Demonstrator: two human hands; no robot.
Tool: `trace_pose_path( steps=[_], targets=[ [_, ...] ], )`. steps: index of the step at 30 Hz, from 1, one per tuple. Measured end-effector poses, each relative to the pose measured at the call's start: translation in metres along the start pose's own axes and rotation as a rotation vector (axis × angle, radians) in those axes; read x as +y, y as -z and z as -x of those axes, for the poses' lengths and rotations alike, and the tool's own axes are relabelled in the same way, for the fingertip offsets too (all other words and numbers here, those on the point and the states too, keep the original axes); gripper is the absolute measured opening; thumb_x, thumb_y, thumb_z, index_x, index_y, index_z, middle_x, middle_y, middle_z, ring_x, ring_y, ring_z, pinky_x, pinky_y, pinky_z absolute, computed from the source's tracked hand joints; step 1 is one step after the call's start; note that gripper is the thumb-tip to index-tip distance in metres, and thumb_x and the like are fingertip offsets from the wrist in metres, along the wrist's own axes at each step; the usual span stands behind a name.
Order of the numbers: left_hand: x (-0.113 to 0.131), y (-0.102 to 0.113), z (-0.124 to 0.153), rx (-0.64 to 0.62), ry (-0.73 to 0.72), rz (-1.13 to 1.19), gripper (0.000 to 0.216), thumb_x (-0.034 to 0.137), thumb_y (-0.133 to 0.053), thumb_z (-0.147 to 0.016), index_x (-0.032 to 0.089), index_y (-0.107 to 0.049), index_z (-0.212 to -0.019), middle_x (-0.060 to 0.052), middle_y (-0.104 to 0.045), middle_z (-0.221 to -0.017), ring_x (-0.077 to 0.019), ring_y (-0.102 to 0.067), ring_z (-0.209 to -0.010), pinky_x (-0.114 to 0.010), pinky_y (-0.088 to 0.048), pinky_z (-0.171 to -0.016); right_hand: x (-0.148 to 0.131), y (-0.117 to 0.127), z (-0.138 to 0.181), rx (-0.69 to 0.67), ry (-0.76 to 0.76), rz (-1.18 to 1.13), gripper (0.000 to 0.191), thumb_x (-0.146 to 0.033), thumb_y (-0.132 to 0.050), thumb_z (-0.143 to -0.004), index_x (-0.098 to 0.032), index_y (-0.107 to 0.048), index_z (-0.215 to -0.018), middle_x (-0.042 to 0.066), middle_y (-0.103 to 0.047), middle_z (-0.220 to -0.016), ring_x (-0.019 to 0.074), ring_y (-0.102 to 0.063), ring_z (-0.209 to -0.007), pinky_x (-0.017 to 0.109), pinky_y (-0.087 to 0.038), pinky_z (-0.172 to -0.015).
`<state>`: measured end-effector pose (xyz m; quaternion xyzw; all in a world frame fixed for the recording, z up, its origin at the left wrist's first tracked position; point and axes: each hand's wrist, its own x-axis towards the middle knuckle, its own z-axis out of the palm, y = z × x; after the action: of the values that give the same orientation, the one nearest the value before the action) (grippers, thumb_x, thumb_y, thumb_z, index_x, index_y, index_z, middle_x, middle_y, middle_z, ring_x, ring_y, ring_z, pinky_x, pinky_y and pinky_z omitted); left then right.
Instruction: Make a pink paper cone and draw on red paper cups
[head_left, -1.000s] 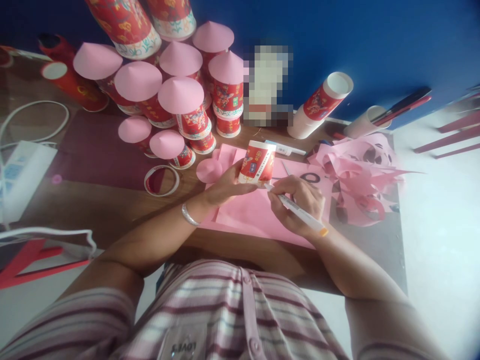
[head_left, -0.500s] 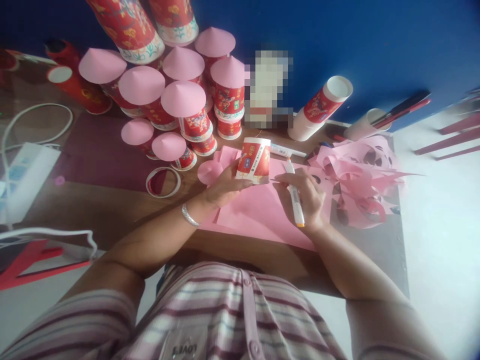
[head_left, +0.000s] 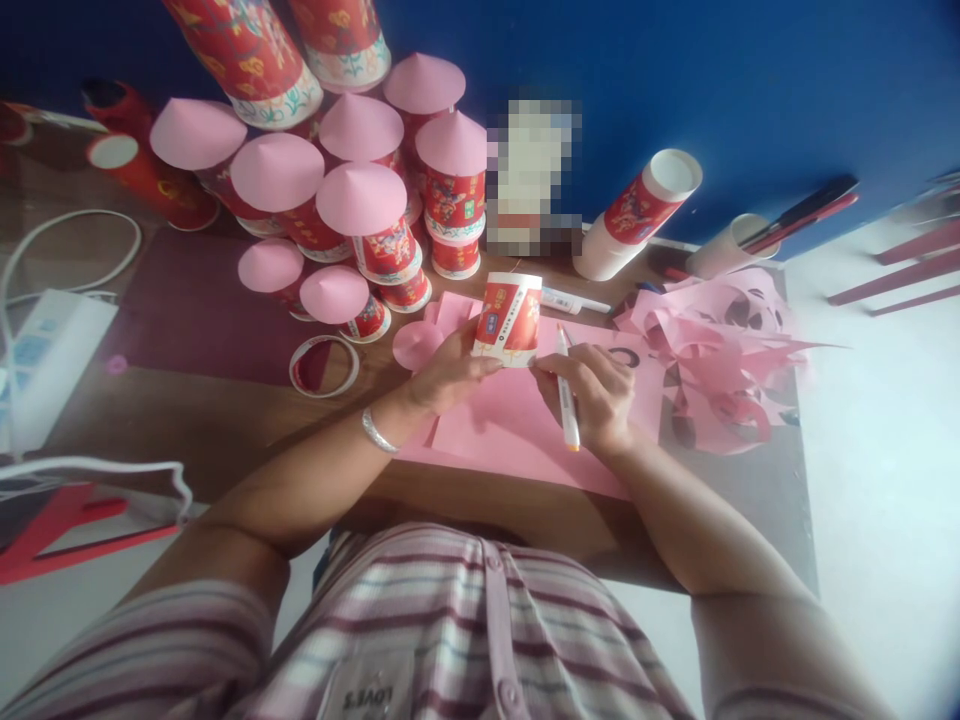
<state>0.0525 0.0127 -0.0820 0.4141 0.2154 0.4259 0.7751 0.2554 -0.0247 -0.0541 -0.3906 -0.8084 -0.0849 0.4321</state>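
My left hand [head_left: 448,372] grips a red and white paper cup [head_left: 508,316] turned upside down on a pink paper sheet [head_left: 517,425]. My right hand [head_left: 596,395] is closed around a white marker pen [head_left: 567,400], its tip up near the cup's rim on the right side. A small pink paper cone [head_left: 417,343] lies just left of my left hand's fingers. A bracelet sits on my left wrist.
Several red cups topped with pink paper cones [head_left: 360,215] stand at the back left. A tape roll [head_left: 324,364] lies beside them. Pink paper scraps [head_left: 712,350] pile at the right. A cup stack [head_left: 637,215] lies on its side, a power strip [head_left: 45,355] at far left.
The cup was set more upright on the pink sheet. My right hand swung the marker from a slanted lie to nearly upright and moved close to the cup's rim.
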Motion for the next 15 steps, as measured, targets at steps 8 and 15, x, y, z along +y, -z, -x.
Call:
trace_pose_path(
  steps=[8, 15],
  targets=[
    [-0.0007, -0.0043, 0.0013, 0.085, 0.002, -0.331, 0.062, 0.042, -0.089, -0.076, 0.024, -0.061, -0.128, -0.006, -0.067, -0.124, -0.0307, -0.063, -0.124, -0.052, -0.048, -0.112, 0.0019, -0.0006, 0.0016, 0.011, 0.16, 0.178, 0.014, -0.013, -0.067, -0.092, -0.023, -0.065, -0.102, -0.004, -0.051, -0.065, 0.0131, -0.05, -0.057, 0.028, -0.045, -0.057],
    [-0.0012, -0.0061, -0.0015, 0.109, -0.026, -0.333, 0.057, 0.04, -0.088, -0.077, 0.025, -0.062, -0.126, -0.005, -0.067, -0.126, -0.0294, -0.063, -0.123, -0.049, -0.05, -0.107, 0.0003, -0.0004, 0.0028, -0.011, 0.201, 0.169, 0.02, -0.011, -0.067, -0.091, -0.022, -0.065, -0.107, -0.003, -0.051, -0.067, 0.0144, -0.051, -0.061, 0.029, -0.046, -0.061]
  ],
)
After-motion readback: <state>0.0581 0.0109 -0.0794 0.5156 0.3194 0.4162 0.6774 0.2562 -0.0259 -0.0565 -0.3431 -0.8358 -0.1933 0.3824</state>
